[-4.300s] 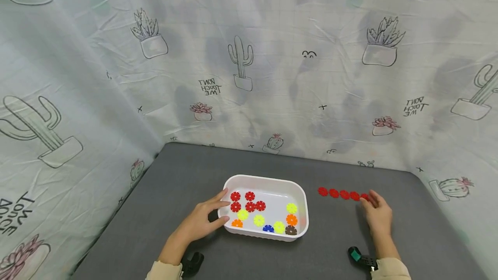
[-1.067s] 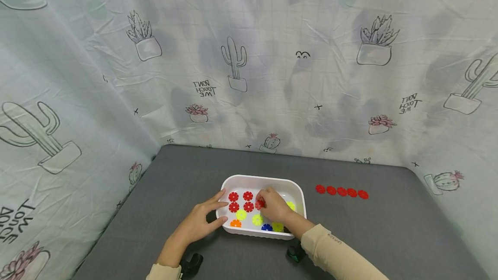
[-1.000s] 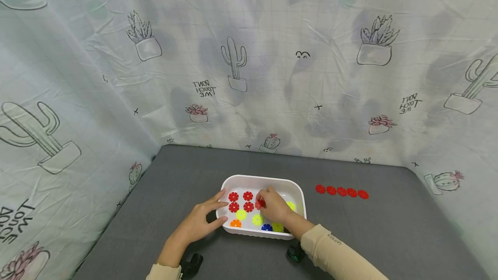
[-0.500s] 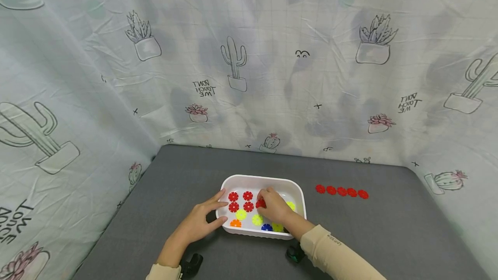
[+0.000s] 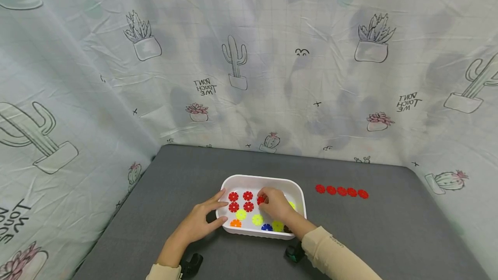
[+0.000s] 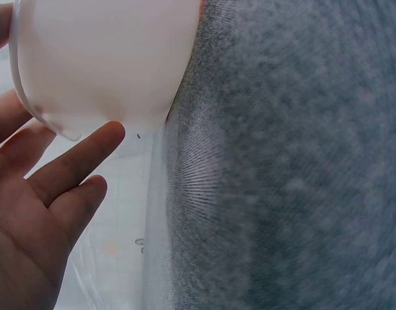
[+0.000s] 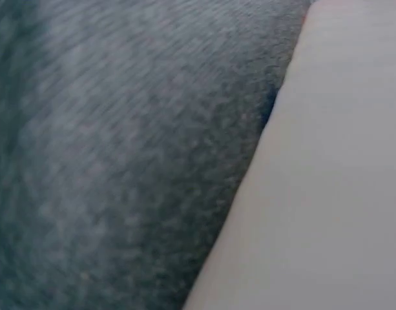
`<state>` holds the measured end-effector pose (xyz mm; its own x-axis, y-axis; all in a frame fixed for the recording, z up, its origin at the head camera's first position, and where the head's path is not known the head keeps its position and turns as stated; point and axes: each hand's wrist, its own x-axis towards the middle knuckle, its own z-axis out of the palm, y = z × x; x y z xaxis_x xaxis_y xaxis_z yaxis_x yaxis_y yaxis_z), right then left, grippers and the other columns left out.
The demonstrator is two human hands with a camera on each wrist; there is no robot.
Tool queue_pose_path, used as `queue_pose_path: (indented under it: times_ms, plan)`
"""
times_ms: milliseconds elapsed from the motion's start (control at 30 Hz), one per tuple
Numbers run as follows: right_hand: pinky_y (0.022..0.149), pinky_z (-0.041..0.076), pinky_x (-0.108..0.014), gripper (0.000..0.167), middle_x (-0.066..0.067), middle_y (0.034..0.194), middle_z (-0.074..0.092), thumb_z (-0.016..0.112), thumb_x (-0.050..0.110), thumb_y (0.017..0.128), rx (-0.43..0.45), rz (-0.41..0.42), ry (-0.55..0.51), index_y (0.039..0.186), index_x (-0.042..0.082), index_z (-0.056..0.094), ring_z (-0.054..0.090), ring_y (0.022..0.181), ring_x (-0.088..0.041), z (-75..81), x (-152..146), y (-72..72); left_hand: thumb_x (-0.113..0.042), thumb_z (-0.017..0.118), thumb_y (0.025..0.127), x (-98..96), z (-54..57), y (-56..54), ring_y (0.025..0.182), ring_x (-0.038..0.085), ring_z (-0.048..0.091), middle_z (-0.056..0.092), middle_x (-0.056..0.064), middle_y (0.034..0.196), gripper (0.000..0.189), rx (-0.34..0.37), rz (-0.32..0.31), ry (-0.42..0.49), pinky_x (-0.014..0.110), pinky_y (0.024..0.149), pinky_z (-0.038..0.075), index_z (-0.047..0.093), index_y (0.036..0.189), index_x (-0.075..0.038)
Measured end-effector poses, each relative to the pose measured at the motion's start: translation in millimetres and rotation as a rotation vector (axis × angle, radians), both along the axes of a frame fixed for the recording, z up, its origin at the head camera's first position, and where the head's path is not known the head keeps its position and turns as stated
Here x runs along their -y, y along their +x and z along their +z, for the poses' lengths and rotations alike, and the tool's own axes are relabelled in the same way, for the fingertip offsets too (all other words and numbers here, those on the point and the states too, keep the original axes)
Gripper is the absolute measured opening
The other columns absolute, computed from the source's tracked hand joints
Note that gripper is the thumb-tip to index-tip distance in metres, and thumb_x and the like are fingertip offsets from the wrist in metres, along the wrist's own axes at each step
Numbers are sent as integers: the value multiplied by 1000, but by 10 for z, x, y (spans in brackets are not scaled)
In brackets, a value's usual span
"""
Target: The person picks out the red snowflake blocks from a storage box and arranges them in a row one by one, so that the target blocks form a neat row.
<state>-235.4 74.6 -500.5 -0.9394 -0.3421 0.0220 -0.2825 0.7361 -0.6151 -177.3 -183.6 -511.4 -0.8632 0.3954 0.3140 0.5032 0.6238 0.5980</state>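
My left hand (image 5: 197,222) rests at the left end of a white plastic tray (image 5: 243,177). Its spread, fairly straight fingers reach over the rim; in the left wrist view one fingertip lies against the tray's outer wall (image 6: 107,58). Inside the tray, my right hand (image 5: 277,205) pinches a red notched plastic disc (image 5: 260,201), partly hidden by its fingers. Left of it lie several more red discs (image 5: 248,206). Yellow (image 5: 257,220), orange (image 5: 235,223) and blue discs (image 5: 266,227) lie nearer the front wall. The right wrist view shows only the tray's outside, no fingers.
On the grey table (image 5: 194,163), right of the tray, several red discs (image 5: 341,191) form a slanting row. Patterned cloth (image 5: 272,77) hangs behind and at the sides. Beneath the wrists are black strapped-on cameras (image 5: 192,265).
My right hand has moved left from the end of the red row into the tray and has taken hold of a red disc, shifting it slightly backward. The left hand stays at the rim.
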Motion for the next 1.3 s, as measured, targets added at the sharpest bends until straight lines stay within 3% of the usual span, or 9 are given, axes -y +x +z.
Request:
queue_pose_path:
  times_ms: [267,600,900,1000,1133,1300]
  plan:
    - [61,47,-20,11,0,78,58,63,2,85,0,-17,-115,95,5,66,50,70,-14,7,-29,-4,-39,65,88,2,12,2,131,25,46,40,5,149,43,9,-5,11,53,101,42,65,121,-11]
    - [57,45,-19,8,1,74,57,63,2,84,-29,-38,-114,90,6,66,49,67,-13,4,-40,-7,-37,66,87,4,39,-1,131,26,46,41,7,149,44,8,-7,4,54,100,42,65,121,-9]
    - [66,50,-24,19,-1,86,63,59,3,86,66,-78,-175,99,10,71,51,75,-16,49,-53,-19,-38,66,87,-1,52,-5,131,26,46,40,5,149,44,18,0,3,53,101,41,65,122,-10]
    - [63,49,-24,22,-3,89,66,58,2,86,71,-69,-212,99,11,73,51,73,-16,59,-69,-29,-40,65,87,0,51,-6,132,26,45,40,5,149,45,19,0,3,53,101,41,65,122,-11]
    - [61,51,-24,22,-6,88,66,57,1,87,98,-67,-294,101,8,73,54,69,-15,66,-95,-31,-40,65,87,1,43,-2,132,26,45,40,5,149,45,22,0,4,53,101,41,65,122,-11]
    - [69,57,-28,22,-7,91,67,56,4,91,147,-85,-395,108,5,71,62,70,-17,87,-127,-20,-33,68,86,-8,29,6,131,26,46,40,5,149,41,25,3,4,53,101,41,65,121,-10]
